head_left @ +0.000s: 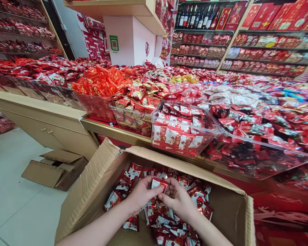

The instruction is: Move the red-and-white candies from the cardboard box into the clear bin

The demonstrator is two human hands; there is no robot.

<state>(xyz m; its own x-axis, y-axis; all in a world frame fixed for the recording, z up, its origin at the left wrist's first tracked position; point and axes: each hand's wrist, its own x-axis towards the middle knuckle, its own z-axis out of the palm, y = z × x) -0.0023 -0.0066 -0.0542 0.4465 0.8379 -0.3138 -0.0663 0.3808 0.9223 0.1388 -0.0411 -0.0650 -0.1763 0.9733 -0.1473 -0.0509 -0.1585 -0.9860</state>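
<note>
Both my hands hold one small red-and-white candy packet (157,183) between them, over an open cardboard box (228,208). My left hand (141,194) pinches the packet's left side, its thumb lying across the front. On the right side, my right hand (179,198) grips the edge with thumb and curled fingers. Beneath them, many similar red-and-white packets (166,235) lie loose in the box. Just beyond the box stands a clear plastic bin (179,140) with red-and-white packets set in rows.
More clear bins of wrapped sweets line the counter, including durian candies (143,102), orange-red packets (100,82) and dark red ones (246,150). A smaller open carton (56,169) sits on the tiled floor at left. Behind are shelves with wine bottles (197,17) and red boxes.
</note>
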